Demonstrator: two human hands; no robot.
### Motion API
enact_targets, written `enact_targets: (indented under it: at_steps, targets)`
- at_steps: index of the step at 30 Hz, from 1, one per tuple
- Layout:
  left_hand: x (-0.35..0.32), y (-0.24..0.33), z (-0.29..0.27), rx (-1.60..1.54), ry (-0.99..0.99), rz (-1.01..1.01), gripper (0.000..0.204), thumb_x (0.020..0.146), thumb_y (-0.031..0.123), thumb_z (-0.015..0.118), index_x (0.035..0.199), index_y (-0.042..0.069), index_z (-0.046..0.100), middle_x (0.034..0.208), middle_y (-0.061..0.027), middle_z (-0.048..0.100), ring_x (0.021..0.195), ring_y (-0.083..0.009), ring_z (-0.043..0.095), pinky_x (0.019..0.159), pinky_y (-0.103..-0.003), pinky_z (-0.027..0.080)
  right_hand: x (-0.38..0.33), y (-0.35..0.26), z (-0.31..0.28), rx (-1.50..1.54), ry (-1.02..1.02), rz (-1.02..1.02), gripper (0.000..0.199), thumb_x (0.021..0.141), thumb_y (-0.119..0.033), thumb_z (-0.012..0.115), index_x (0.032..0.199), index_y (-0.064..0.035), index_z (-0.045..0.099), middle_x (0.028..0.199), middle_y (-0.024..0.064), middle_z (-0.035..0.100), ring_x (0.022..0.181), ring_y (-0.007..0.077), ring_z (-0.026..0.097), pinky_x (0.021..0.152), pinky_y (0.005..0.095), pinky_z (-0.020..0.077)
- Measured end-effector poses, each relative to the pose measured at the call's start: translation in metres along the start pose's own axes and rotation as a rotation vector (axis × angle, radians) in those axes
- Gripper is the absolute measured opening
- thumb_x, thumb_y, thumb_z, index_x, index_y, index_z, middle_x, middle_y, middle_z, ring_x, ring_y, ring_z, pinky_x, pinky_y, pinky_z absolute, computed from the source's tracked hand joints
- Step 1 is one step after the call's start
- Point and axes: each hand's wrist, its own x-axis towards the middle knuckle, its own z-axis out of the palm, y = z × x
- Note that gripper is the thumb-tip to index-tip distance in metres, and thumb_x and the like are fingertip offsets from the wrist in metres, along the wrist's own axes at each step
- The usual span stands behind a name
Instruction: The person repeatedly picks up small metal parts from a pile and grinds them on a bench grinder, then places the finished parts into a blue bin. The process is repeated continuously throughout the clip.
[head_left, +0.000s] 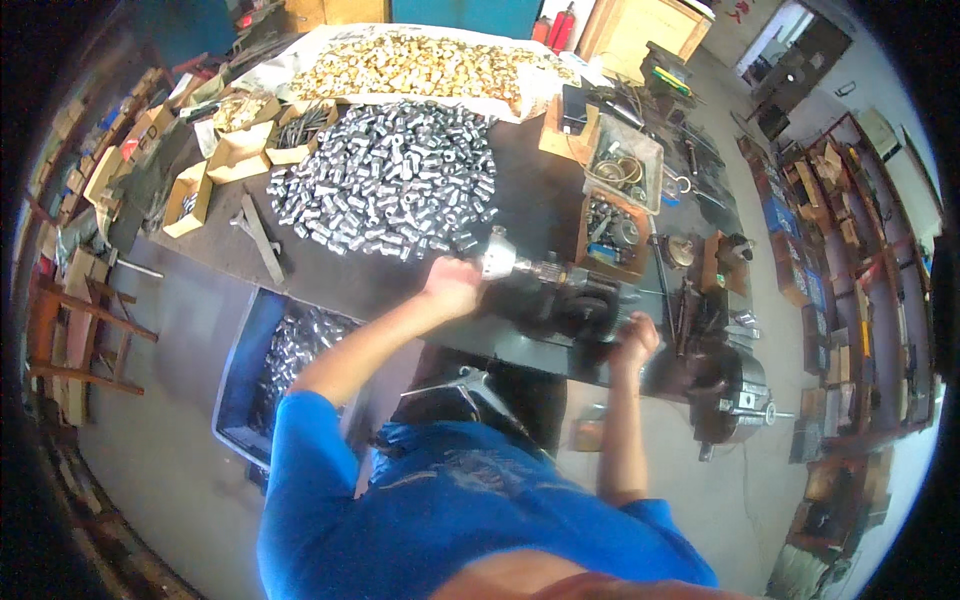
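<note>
My left hand (455, 285) is closed round a silver power drill (498, 255) at the front edge of the dark workbench (330, 285). Its chuck end points right, toward a dark, blurred round metal fixture (585, 308). My right hand (634, 342) is at the fixture's right side, fingers curled in; whatever lies in them is too small and blurred to make out. Beyond my left hand spreads a large heap of silver metal fittings (390, 175).
Brass-coloured fittings (420, 68) cover a pale sheet at the back. Cardboard boxes (240, 152) and a flat metal wrench (262, 240) lie left. A blue bin (232, 385) of silver parts stands below the bench. Right are a parts tray (612, 235), a grey machine (728, 395) and shelves (850, 290).
</note>
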Motion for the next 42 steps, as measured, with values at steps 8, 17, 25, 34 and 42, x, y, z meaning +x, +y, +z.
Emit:
enact_targets:
  at_steps: [8,17,25,34,42]
  targets:
    - [-0.019,-0.012,-0.055,-0.879,0.062,-0.332,0.020,0.069,0.002,0.062,0.088,-0.001,0.055,0.062,-0.0091,0.060,0.058,-0.0179,0.061,0.052,-0.030,0.049,-0.005,-0.004,0.004,-0.046,0.064,0.009,0.013,0.082,-0.011,0.047,0.074,-0.0032,0.054,0.062,0.0003,0.044,0.050,0.0074,0.037,0.041,0.0204,0.0270]
    - [-0.014,0.001,-0.119,-1.757,0.146,-0.225,0.021,0.083,0.006,0.060,0.100,-0.006,0.057,0.076,-0.0104,0.061,0.063,-0.0153,0.061,0.059,-0.026,0.051,-0.002,-0.006,0.003,-0.041,0.080,0.027,0.012,0.082,-0.011,0.049,0.074,-0.0035,0.054,0.061,-0.0004,0.041,0.049,0.0076,0.034,0.041,0.0214,0.0265]
    - [-0.005,0.001,-0.122,-1.608,0.071,-0.127,0.018,0.083,0.001,0.058,0.099,-0.008,0.057,0.079,-0.0105,0.061,0.066,-0.0139,0.059,0.062,-0.025,0.050,-0.017,-0.020,-0.008,-0.061,0.002,0.009,0.010,0.081,-0.012,0.051,0.075,-0.0036,0.054,0.061,-0.0001,0.044,0.050,0.0075,0.037,0.041,0.0219,0.0264]
    - [-0.010,0.003,-0.123,-1.563,0.000,-0.194,0.017,0.086,0.012,0.058,0.086,-0.004,0.060,0.071,-0.0070,0.060,0.057,-0.0122,0.058,0.056,-0.024,0.048,-0.035,-0.069,0.000,-0.029,-0.215,-0.078,0.012,0.083,-0.011,0.048,0.075,-0.0022,0.051,0.063,-0.0019,0.041,0.047,0.0047,0.032,0.038,0.0187,0.0217]
    - [-0.010,0.011,-0.102,-1.050,0.224,-0.334,0.035,0.090,0.030,0.053,0.071,0.001,0.059,0.053,0.0008,0.051,0.045,-0.0073,0.049,0.043,-0.022,0.041,-0.033,-0.061,-0.001,-0.060,-0.235,-0.057,0.010,0.082,-0.009,0.048,0.075,-0.0028,0.050,0.066,-0.0016,0.043,0.050,0.0044,0.036,0.037,0.0173,0.0234]
